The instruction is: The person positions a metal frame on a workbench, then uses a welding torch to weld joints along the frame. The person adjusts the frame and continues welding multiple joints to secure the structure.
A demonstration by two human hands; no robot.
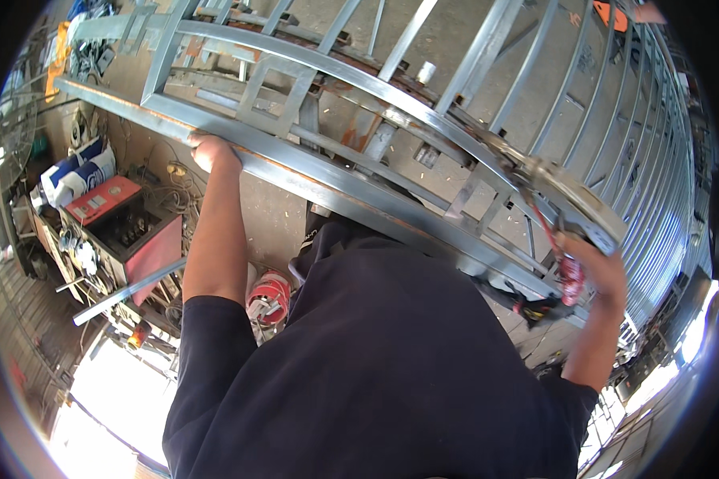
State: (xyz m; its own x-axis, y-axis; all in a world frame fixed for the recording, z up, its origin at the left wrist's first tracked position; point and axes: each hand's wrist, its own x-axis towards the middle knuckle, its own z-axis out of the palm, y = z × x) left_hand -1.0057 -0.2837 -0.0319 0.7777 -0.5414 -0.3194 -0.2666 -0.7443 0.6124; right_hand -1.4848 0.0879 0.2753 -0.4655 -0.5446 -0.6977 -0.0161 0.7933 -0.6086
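Note:
My left hand [215,154] is closed over the near edge of a long silvery steel tube [295,172] with rust streaks, which runs from upper left to lower right in front of my body. At the right, my right hand [597,263] is curled round a red-handled tool [570,279] that looks like a clamp; motion blur hides its exact kind. Beside that hand lies a beige metal bar [579,195], touching or just above the frame. Beyond the tube is a welded steel frame [359,76] with a curved rail and several crossbars. A square bracket [276,92] sits next to the tube.
At the left stands a red box-shaped machine [108,199] with a dark open top, beside blue-and-white bags [76,172] and tangled cables. A loose metal bar [128,291] sticks out there. A red bucket [269,297] stands by my legs. An orange object [611,14] lies at the far right.

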